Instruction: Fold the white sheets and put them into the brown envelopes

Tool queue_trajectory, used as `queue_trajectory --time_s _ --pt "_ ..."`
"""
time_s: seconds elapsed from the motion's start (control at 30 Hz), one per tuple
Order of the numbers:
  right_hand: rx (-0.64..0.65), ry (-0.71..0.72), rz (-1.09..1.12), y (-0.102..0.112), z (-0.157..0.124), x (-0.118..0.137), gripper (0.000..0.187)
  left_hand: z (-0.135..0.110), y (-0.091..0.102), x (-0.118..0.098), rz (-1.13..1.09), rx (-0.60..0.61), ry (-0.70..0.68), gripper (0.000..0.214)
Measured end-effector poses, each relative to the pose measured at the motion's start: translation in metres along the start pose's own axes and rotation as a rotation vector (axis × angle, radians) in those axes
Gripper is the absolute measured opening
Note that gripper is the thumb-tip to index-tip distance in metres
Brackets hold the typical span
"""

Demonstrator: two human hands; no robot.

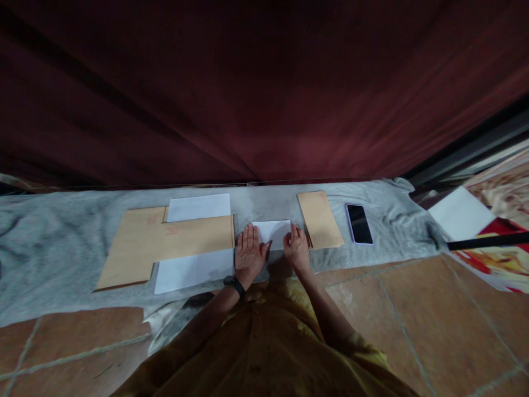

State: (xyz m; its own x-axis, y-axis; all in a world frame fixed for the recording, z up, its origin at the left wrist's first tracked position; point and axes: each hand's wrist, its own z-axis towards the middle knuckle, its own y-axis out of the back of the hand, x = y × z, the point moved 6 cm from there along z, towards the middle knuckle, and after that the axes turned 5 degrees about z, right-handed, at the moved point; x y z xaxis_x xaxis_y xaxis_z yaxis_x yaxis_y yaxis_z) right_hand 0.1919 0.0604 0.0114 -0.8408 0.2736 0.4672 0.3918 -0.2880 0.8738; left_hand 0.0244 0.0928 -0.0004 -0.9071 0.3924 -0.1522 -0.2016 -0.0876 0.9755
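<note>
Partly beneath the flat, outstretched left hand [250, 255], and at the fingers of the curled right hand [296, 249], whose grip I cannot tell, lies one white paper [276, 232]; rightward, one stack of brown envelopes [322, 220]; then one phone [359, 224].

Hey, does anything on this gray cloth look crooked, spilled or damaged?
Only mildly: the brown paper stack beside the right hand lies slanted, its edges slightly fanned, and the gray cloth is rumpled beyond the phone. I see no spill or damage.
</note>
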Motion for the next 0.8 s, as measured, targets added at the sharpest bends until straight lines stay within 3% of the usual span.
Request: queue_trajectory --time_s 0.23,0.53,0.8 --pt "0.048 -0.194 0.075 0.000 0.021 -0.010 0.031 0.000 0.003 -0.001 -0.028 -0.001 -0.006 0.075" --pt "0.071 -0.150 0.160 -0.008 0.031 -0.019 0.024 -0.004 0.007 0.000 -0.028 -0.009 -0.044 0.072" --pt "0.091 -0.153 0.145 -0.010 0.041 -0.023 0.027 -0.030 0.013 -0.020 -0.029 0.063 -0.261 0.064"
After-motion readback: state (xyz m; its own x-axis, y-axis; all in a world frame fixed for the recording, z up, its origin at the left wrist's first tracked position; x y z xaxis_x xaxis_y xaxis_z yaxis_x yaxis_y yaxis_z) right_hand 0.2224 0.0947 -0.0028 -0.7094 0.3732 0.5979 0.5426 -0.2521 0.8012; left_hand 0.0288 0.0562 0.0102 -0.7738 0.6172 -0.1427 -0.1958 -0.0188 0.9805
